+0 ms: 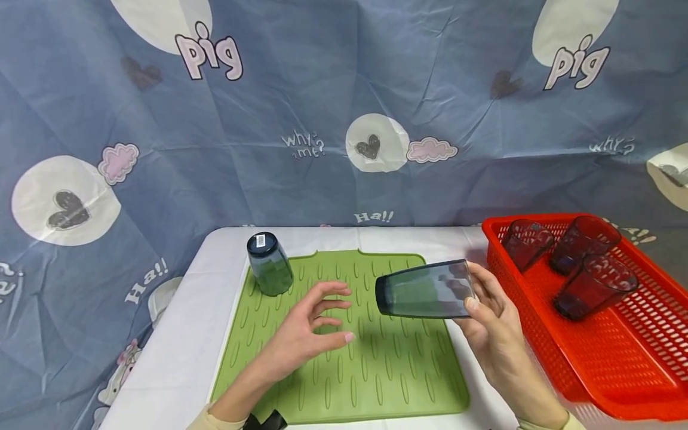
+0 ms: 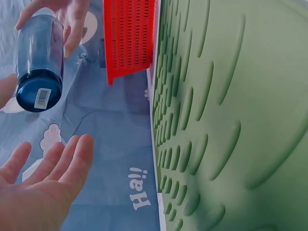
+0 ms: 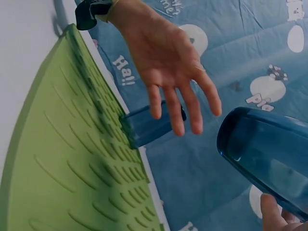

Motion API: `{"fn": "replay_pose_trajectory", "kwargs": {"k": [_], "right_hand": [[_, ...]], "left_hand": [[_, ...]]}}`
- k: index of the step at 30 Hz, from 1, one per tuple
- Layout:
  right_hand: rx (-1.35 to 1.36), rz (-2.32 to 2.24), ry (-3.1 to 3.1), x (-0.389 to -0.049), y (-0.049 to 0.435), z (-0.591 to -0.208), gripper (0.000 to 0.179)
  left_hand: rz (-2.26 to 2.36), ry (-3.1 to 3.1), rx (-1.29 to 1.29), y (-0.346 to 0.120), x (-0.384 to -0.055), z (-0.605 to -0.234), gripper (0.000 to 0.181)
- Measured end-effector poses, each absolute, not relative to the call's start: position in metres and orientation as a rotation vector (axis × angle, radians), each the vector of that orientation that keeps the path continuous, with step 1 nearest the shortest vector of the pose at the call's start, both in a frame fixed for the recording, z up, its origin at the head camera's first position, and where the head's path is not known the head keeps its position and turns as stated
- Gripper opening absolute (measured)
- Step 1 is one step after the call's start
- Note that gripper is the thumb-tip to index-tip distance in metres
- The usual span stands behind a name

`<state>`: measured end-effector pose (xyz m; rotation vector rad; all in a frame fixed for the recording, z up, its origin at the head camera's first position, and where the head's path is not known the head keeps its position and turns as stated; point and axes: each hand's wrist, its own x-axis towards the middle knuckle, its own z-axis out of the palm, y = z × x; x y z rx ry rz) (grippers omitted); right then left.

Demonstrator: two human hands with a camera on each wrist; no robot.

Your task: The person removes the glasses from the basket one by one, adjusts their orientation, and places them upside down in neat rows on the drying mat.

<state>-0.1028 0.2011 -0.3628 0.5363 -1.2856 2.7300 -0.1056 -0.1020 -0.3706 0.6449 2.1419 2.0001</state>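
My right hand (image 1: 497,334) grips a blue-tinted drinking glass (image 1: 424,289) near its rim. The glass lies on its side in the air above the green mat (image 1: 328,382), its thick base pointing left. Apart from that base, my left hand (image 1: 306,334) is held over the mat with fingers spread and nothing in them. In the left wrist view a white barcode sticker (image 2: 42,98) shows on the base of the held glass (image 2: 41,57). A second blue glass (image 1: 270,266) stands upside down at the mat's back left corner, also with a sticker on its base.
On the right is a red plastic basket (image 1: 580,364) with perforated walls, holding three tinted glasses, one of them a tilted glass (image 1: 593,286). A white cloth (image 1: 172,334) covers the table. Behind it hangs a blue printed curtain (image 1: 301,77).
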Motion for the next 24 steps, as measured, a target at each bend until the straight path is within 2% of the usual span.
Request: {"fn": "replay_pose_trajectory", "kwargs": {"k": [24], "right_hand": [[0.598,2.77,-1.498,-0.089,0.179,-0.375,0.05]], "left_hand": [[2.089,1.912,0.62,-0.082,-0.095,-0.38,0.076]]}}
